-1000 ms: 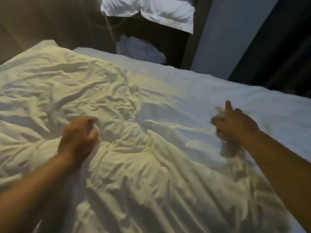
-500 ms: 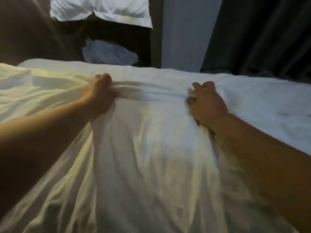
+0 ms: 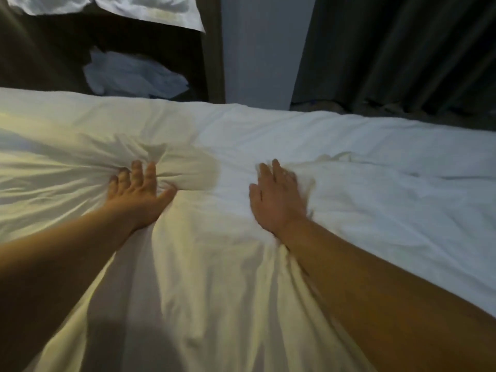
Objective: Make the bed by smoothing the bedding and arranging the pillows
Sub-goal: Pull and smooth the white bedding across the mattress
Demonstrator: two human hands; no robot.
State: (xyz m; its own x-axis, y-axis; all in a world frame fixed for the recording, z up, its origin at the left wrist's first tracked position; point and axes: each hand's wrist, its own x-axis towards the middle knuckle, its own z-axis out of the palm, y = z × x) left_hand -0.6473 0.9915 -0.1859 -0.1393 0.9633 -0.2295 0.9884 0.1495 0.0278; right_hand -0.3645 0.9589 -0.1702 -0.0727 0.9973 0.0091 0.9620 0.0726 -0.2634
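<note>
The white fabric pillow (image 3: 150, 12) at the top is cut off by the frame's upper edge. On the right hand (image 3: 276, 197) the outer fingers smear into blur against the rumpled white fabric duvet (image 3: 214, 264), which runs past three edges. On the left hand (image 3: 137, 191) the smallest fingertips sink among folds. The crumpled pale cloth (image 3: 134, 76) in the dark recess is too dim to identify.

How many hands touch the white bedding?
2. The left hand presses the bunched bedding left of centre; the right hand lies flat on it right of centre. None seems hidden.
</note>
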